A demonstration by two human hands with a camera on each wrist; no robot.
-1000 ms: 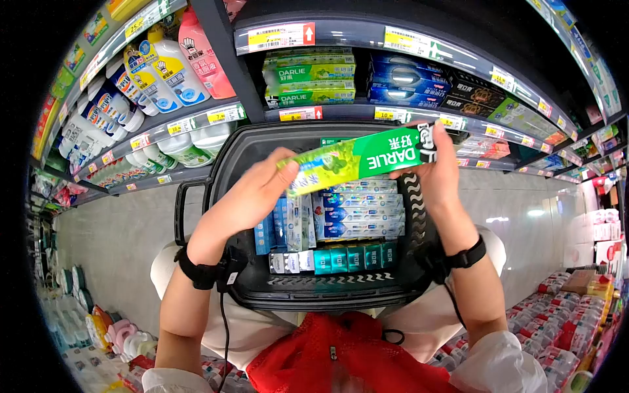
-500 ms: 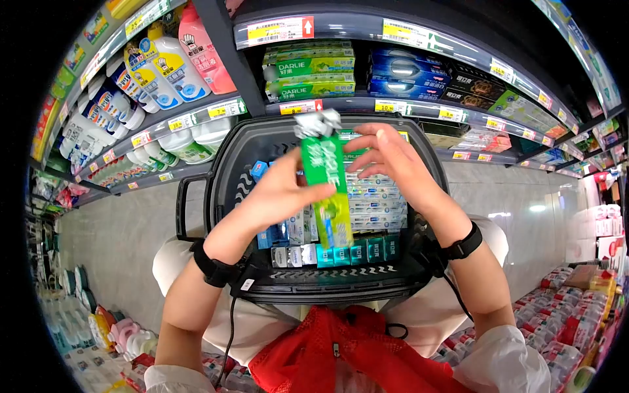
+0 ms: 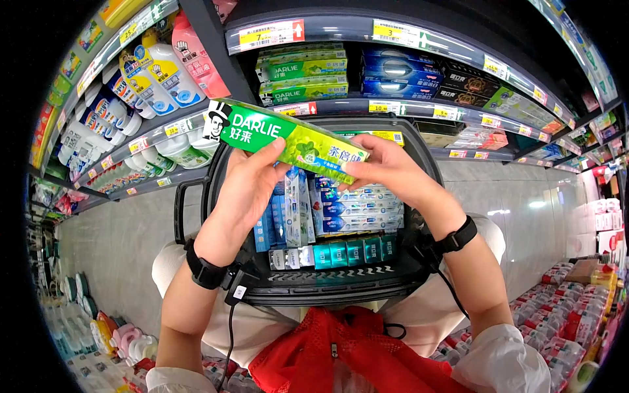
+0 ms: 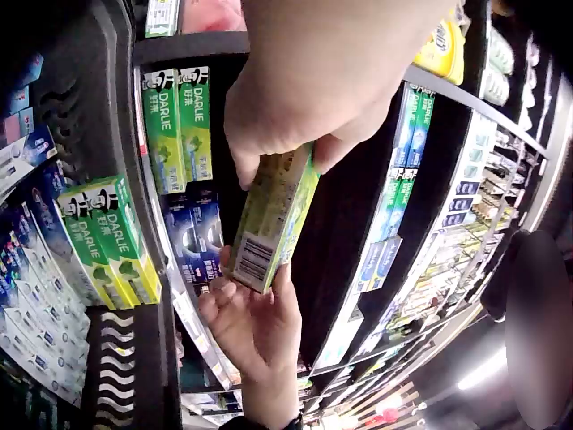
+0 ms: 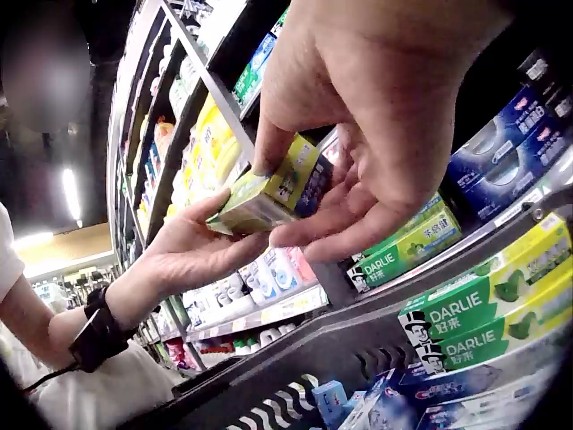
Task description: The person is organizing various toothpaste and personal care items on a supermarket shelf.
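Note:
A green and yellow DARLIE box (image 3: 288, 139) is held above the basket, tilted down to the right, its printed front facing up in the head view. The left hand (image 3: 252, 177) grips its green end from below, thumb on the front. The right hand (image 3: 393, 164) pinches the yellow end between thumb and fingers. In the left wrist view the box (image 4: 273, 215) shows a barcode side, with the left hand (image 4: 313, 90) above and the right hand (image 4: 255, 322) below. The right wrist view has the box (image 5: 269, 193) between the right hand (image 5: 367, 125) and left hand (image 5: 179, 255).
The black basket (image 3: 327, 295) holds rows of blue, white and teal boxes (image 3: 347, 254), plus two DARLIE boxes (image 5: 466, 327) along one side. Behind it, shelves carry stacked DARLIE boxes (image 3: 304, 68), dark blue boxes (image 3: 400, 73) and bottles (image 3: 164, 72). Packaged goods (image 3: 557, 327) lie at the lower right.
The box has been turned about, its dark-capped end swinging from the right side to the left. The right hand, off the box half a second ago, now holds its yellow end.

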